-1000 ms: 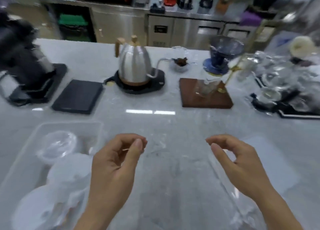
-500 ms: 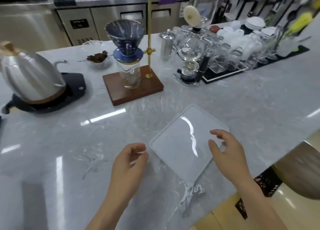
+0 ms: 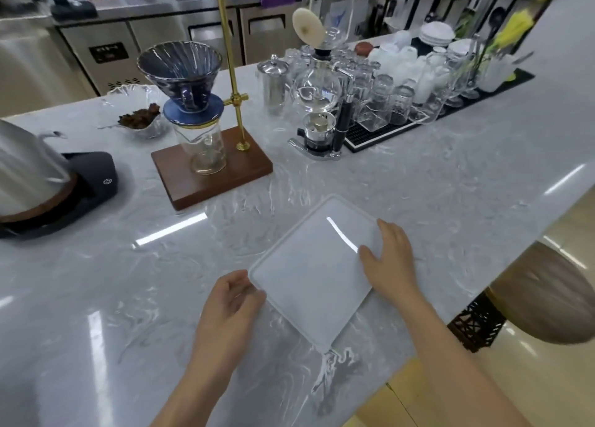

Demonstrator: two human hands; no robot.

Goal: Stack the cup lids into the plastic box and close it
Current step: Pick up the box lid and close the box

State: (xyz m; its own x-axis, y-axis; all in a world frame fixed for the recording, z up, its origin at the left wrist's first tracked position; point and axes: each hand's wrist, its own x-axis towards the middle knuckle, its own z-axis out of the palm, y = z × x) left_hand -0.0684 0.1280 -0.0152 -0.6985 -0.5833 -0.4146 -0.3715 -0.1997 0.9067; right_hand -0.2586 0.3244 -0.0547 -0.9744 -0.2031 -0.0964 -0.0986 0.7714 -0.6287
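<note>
The translucent rectangular box cover (image 3: 309, 272) lies flat on the grey marble counter (image 3: 450, 201), turned at an angle. My right hand (image 3: 391, 259) rests on its right side, fingers spread over the top and the edge. My left hand (image 3: 233, 301) is at the cover's near-left corner with fingers curled at the rim; whether it grips is unclear. The plastic box and the cup lids are out of view.
Beyond the cover stands a pour-over dripper (image 3: 182, 72) on a wooden base (image 3: 212, 175) with a brass pole. A siphon brewer (image 3: 318, 111) and a black mat of several glasses (image 3: 402, 101) sit at the back right. A kettle (image 3: 25, 169) is at left. The counter edge runs near right.
The view has swung right, off the box with lids and onto the cover. Both hands have moved forward from hovering to touching the cover's two sides.
</note>
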